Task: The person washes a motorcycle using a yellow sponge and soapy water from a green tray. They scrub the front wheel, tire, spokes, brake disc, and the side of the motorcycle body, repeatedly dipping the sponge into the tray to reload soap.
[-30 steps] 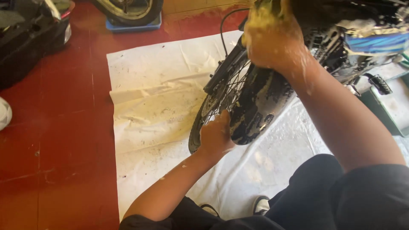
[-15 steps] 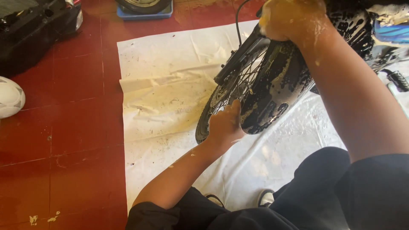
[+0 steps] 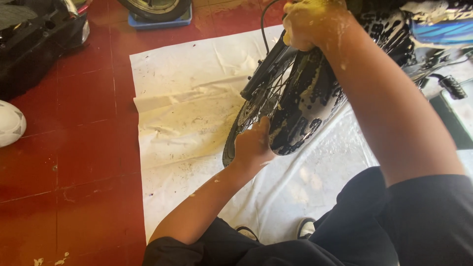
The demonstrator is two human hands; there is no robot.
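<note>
Soapy white foam covers the black mudguard (image 3: 308,108) of the motorbike's front wheel (image 3: 251,118) — that is the thing you are washing. It sits in the top middle of your view, over a white sheet (image 3: 197,98) spread on the red tile floor (image 3: 74,148).

Your left hand (image 3: 252,145) is curled shut on the lower edge of the mudguard, right beside the tyre and the thin spokes. Your right hand (image 3: 313,22) is up high at the top of the wheel, and it is all yellow and sudsy. It looks closed around something yellow and foamy, but you cannot tell what it is under the soap.

Dirty spots and folds mark the sheet to the left of the wheel. Your dark trousers and one shoe (image 3: 305,227) show at the bottom. Far off on the left lies a white round thing (image 3: 10,123) — well apart from your hands. Another wheel (image 3: 155,7) stands on a blue pad at the top.
</note>
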